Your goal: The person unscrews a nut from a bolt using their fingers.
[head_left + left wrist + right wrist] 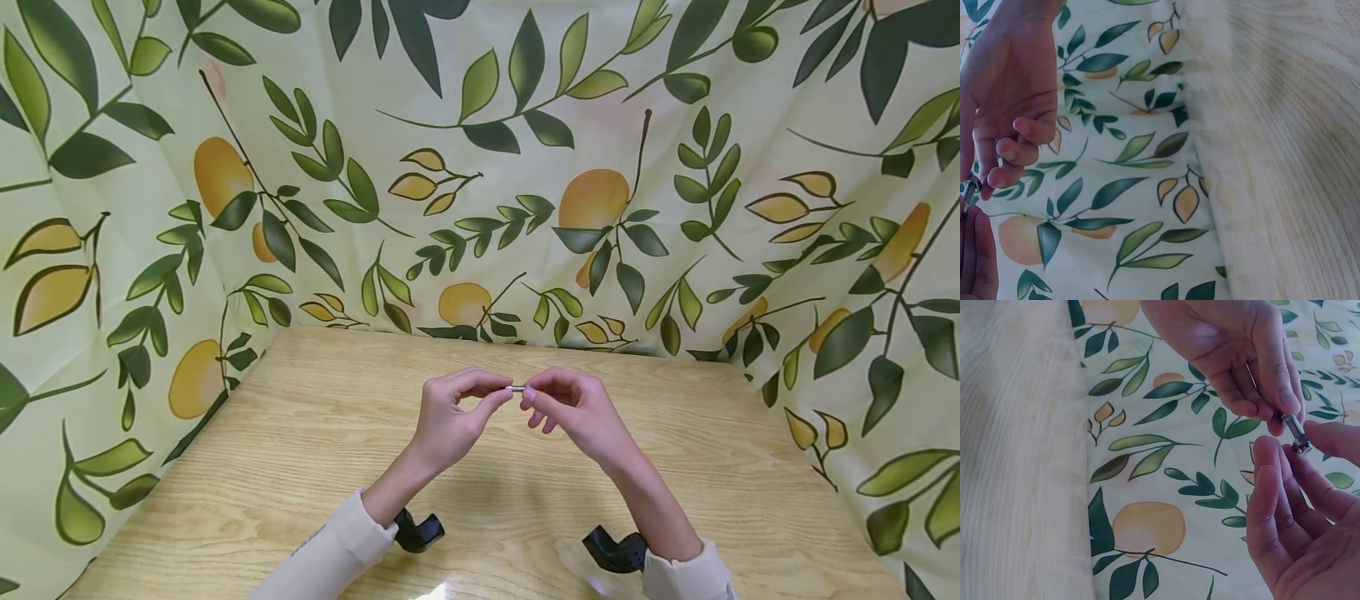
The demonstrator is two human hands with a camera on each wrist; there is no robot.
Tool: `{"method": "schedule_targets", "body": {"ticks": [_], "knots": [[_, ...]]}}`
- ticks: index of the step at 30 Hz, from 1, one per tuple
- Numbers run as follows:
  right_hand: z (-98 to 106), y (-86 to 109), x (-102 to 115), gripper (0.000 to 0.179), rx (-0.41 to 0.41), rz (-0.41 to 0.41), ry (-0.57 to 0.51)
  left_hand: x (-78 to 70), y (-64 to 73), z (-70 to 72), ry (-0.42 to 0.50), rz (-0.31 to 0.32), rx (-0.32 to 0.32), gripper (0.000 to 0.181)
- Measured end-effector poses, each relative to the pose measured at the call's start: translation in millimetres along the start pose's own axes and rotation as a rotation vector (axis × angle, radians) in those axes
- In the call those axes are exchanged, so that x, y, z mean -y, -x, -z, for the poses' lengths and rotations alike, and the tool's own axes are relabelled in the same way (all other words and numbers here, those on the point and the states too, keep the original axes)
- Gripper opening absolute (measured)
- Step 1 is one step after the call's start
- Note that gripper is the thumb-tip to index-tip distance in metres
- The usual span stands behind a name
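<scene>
A small silvery bolt (517, 388) lies level between both hands, above the table. My left hand (450, 425) pinches its left end between thumb and fingertips. At the other end, the thumb and index finger of my right hand (588, 417) pinch it, the remaining fingers loosely bent below. The right wrist view shows the threaded shank of the bolt (1294, 427) running out of the left fingertips, its wider end between the right thumb and index finger. Only part of the bolt (972, 184) shows at the edge of the left wrist view.
Beneath the hands is a wood-grain table (337, 392). Cloth (345, 242) printed with leaves and fruit stands behind it and along both sides. A black wrist mount (420, 532) sits by the left cuff, another black mount (615, 550) by the right.
</scene>
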State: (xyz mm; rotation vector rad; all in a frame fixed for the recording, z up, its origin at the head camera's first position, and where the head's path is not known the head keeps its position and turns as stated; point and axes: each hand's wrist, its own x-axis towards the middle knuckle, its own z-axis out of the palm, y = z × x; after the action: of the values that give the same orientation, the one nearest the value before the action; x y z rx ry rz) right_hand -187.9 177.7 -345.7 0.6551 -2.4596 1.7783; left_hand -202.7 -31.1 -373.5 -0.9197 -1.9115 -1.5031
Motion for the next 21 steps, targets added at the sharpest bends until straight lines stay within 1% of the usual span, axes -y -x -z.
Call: {"method": "schedule_targets", "body": {"ticks": [4, 12, 16, 21], "knots": [[-0.5, 1.1, 0.6, 0.02, -0.003, 0.008, -0.018, -0.3, 0.1, -0.1, 0.005, -0.001, -0.001, 0.011], [-1.3, 1.6, 0.5, 0.026, -0.019, -0.01, -0.022, -1.3, 0.5, -0.2, 0.003, 0.013, 0.005, 0.011], [-1.2, 0.9, 0.3, 0.022, -0.006, -0.019, -0.013, -0.5, 1.1, -0.4, 0.004, 0.012, 0.001, 0.01], [-1.2, 0.8, -2.1, 0.018, 0.004, -0.009, -0.02, -1.1, 1.2, -0.3, 0.006, 0.019, 0.002, 0.011]]}}
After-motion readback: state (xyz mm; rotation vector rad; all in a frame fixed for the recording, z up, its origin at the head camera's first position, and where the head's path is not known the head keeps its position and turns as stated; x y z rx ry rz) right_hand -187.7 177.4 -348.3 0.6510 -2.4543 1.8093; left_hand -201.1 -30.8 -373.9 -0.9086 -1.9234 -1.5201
